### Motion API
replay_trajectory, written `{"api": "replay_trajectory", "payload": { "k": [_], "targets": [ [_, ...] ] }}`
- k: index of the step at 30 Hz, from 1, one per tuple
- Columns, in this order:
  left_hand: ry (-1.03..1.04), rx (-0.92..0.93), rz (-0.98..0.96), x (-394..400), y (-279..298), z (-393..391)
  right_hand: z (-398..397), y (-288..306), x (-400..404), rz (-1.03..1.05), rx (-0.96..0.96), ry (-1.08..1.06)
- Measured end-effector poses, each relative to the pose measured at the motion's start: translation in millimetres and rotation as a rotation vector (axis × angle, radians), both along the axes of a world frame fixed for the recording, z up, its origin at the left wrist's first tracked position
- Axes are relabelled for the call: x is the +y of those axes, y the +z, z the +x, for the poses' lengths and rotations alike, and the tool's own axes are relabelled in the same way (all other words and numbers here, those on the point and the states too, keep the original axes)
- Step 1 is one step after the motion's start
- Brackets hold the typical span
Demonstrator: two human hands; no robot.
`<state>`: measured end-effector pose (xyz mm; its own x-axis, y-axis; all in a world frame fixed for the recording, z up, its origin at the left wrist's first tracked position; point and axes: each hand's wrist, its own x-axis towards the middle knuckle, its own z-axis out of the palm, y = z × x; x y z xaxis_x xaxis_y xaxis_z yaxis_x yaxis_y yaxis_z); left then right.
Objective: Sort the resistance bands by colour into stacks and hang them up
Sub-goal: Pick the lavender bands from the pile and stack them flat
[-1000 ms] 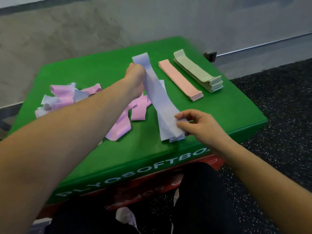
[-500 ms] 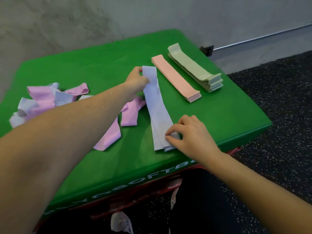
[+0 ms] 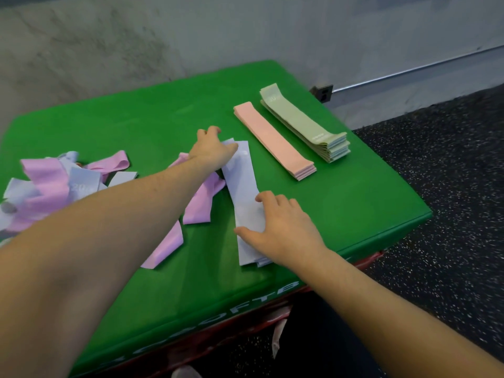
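Hands (image 3: 283, 227) (image 3: 211, 148) flat on lavender band stack (image 3: 242, 186), each grip open, fingers pressing down.

A single wide-angle head view looks forward and down from close above the green soft box (image 3: 169, 282), facing the grey wall (image 3: 191, 31), with speckled floor (image 3: 450, 186) at right.

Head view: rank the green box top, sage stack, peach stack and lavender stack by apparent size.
1. green box top, by far the largest.
2. lavender stack, looks longest and widest of the three, though it lies nearest the camera and both hands cover part.
3. sage stack and peach stack: alike in length; sage is taller.
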<state>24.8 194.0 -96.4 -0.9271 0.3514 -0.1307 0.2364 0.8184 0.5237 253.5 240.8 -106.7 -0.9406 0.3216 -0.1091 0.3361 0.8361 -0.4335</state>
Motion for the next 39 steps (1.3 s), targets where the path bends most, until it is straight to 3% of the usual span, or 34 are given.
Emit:
{"api": "replay_trajectory", "payload": {
  "k": [7,11,30,39],
  "targets": [
    [-0.055,0.032,-0.299,22.8,1.8,2.4,-2.1,2.2,-12.5,0.14,-0.075,0.019],
    [-0.1,0.035,-0.366,30.9,-2.2,-5.3,-1.3,6.1,-15.4,0.126,-0.135,0.035],
    [-0.183,0.171,-0.415,23.3,-6.2,-3.2,13.5,0.3,-7.4,0.119,-0.101,0.053],
    [-0.236,0.289,-0.145,-41.0,27.5,24.4,20.0,21.2,-4.3,0.101,0.045,-0.004]
  ]
}}
